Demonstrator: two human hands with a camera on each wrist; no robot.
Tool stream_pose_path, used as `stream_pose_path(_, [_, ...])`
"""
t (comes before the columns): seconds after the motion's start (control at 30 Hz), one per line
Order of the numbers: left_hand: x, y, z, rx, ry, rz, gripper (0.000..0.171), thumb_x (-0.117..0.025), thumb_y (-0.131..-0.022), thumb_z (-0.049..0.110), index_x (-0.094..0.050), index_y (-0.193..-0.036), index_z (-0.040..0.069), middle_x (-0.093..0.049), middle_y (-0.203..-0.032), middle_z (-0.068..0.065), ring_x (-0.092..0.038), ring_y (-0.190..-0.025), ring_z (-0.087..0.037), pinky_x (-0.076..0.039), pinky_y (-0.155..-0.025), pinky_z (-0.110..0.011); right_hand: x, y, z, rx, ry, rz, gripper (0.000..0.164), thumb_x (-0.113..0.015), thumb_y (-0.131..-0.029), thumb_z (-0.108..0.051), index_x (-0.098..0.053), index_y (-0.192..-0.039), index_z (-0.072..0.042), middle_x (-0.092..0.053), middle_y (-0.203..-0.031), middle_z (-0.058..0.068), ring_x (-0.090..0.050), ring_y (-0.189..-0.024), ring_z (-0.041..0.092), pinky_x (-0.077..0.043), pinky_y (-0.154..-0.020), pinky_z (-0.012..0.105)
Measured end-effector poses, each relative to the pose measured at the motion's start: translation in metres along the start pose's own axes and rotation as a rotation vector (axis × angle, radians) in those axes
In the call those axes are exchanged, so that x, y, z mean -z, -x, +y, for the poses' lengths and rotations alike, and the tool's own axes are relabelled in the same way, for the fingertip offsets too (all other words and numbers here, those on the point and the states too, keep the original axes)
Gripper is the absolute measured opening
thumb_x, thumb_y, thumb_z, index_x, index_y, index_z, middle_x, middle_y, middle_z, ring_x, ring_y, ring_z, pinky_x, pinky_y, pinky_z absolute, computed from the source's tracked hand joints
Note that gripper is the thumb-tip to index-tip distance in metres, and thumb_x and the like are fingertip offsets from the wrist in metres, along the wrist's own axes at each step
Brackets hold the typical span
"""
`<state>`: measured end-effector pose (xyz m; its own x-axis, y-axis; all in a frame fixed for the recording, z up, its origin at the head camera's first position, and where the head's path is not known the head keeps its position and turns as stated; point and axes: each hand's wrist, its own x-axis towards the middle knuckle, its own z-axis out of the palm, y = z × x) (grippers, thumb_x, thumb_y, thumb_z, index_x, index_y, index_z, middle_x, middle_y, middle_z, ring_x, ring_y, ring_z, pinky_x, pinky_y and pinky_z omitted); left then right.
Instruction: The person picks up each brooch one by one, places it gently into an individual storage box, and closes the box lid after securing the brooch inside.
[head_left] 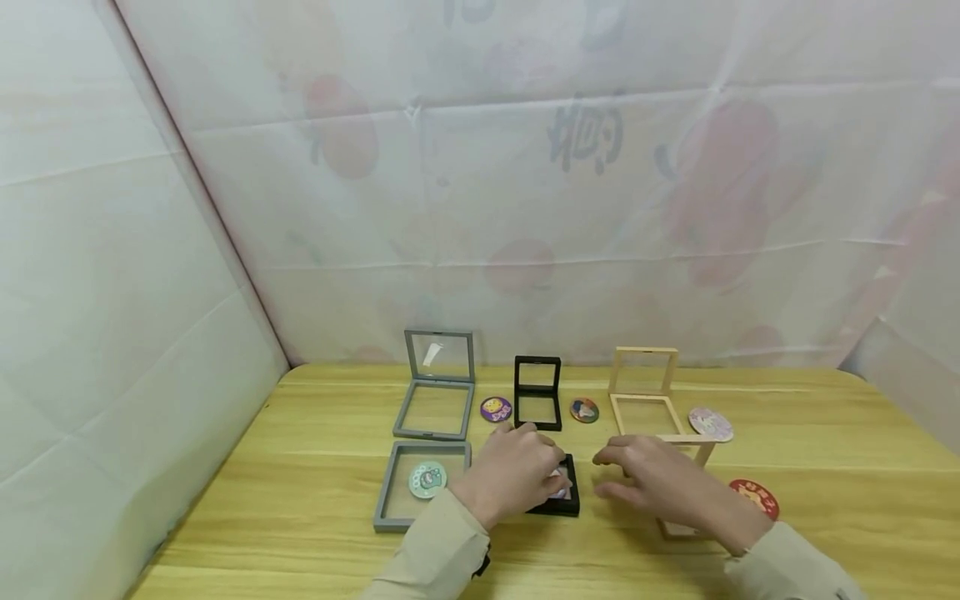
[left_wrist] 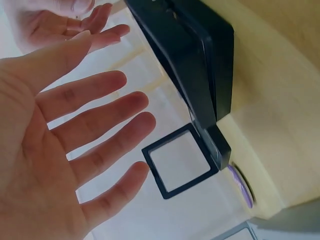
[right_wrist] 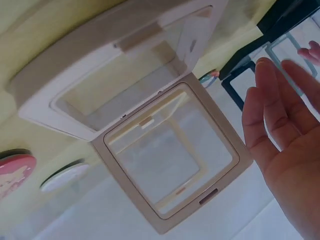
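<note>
My left hand [head_left: 513, 468], fingers spread and palm bare in the left wrist view, hovers over the left part of a black display frame [head_left: 573, 483]. A round badge [head_left: 559, 478] lies in that frame, partly hidden by the hand. Seen from the left wrist, the two black halves [left_wrist: 215, 65] stand a narrow wedge apart. To the right of it, my right hand [head_left: 652, 475] is held in the air, fingers extended and holding nothing. A beige display frame [right_wrist: 170, 220] stands hinged open beside it, partly hidden behind the right hand and forearm in the head view.
A grey frame [head_left: 384, 492] with a green badge [head_left: 427, 480] lies left. Behind stand opened grey [head_left: 405, 408], black [head_left: 518, 404] and beige [head_left: 617, 414] frames. Purple [head_left: 496, 408], multicoloured [head_left: 584, 410], pale pink [head_left: 711, 424] and red [head_left: 756, 498] badges lie on the wooden table [head_left: 247, 500].
</note>
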<state>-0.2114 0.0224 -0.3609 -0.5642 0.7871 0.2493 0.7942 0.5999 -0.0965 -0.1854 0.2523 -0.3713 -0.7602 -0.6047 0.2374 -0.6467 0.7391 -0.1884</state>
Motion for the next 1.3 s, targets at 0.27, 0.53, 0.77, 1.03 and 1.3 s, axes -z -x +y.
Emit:
stream_pose_path(0.27, [-0.005,-0.003,0.009,-0.014,-0.026,-0.014,0.021,-0.076,-0.091,0.044,-0.075,-0.081,0.026,-0.071,-0.083,0.016,-0.061,-0.076,-0.006,-0.052,-0.071,-0.029,0.003,0.007,0.002,-0.027,-0.038,0.001,0.014,-0.078,-0.09,-0.02,-0.077,-0.098,-0.009,-0.073,-0.095,-0.001,-0.069,-0.081,0.013,-0.057,-0.067,0.031])
stream_pose_path(0.53, [-0.005,-0.004,0.008,-0.029,-0.02,0.019,0.016,-0.076,-0.092,0.04,-0.079,-0.088,0.025,-0.073,-0.085,0.014,-0.063,-0.075,-0.006,-0.049,-0.066,-0.027,0.005,0.018,0.006,-0.026,-0.1,-0.004,0.011,-0.078,-0.09,-0.016,-0.077,-0.097,-0.007,-0.072,-0.091,0.001,-0.054,-0.069,-0.004,-0.049,-0.057,0.023])
stream_pose_path(0.77, [-0.006,-0.006,0.009,-0.03,-0.003,0.012,0.016,-0.075,-0.093,0.04,-0.079,-0.087,0.025,-0.073,-0.082,0.014,-0.06,-0.072,-0.005,-0.044,-0.063,-0.024,0.007,0.028,0.015,0.003,-0.082,0.019,0.011,-0.08,-0.088,-0.016,-0.076,-0.095,-0.008,-0.071,-0.09,-0.003,-0.051,-0.07,-0.004,-0.047,-0.056,0.022])
stream_pose_path(1.03, [-0.006,-0.009,0.012,-0.034,-0.014,0.011,0.022,-0.074,-0.093,0.04,-0.074,-0.077,0.026,-0.066,-0.07,0.017,-0.052,-0.062,-0.002,-0.036,-0.058,-0.021,0.01,0.038,0.022,-0.009,-0.071,0.048,0.009,-0.081,-0.086,-0.014,-0.075,-0.092,-0.01,-0.068,-0.086,-0.008,-0.051,-0.071,-0.006,-0.048,-0.056,0.021])
stream_pose_path(1.3, [-0.006,-0.014,0.016,-0.044,-0.008,0.016,0.027,-0.075,-0.093,0.041,-0.07,-0.072,0.025,-0.063,-0.066,0.016,-0.044,-0.057,-0.003,-0.029,-0.055,-0.021,0.012,0.051,0.032,0.013,-0.065,0.136,0.01,-0.082,-0.082,-0.007,-0.076,-0.089,-0.01,-0.064,-0.081,-0.018,-0.047,-0.067,-0.009,-0.043,-0.052,0.019])
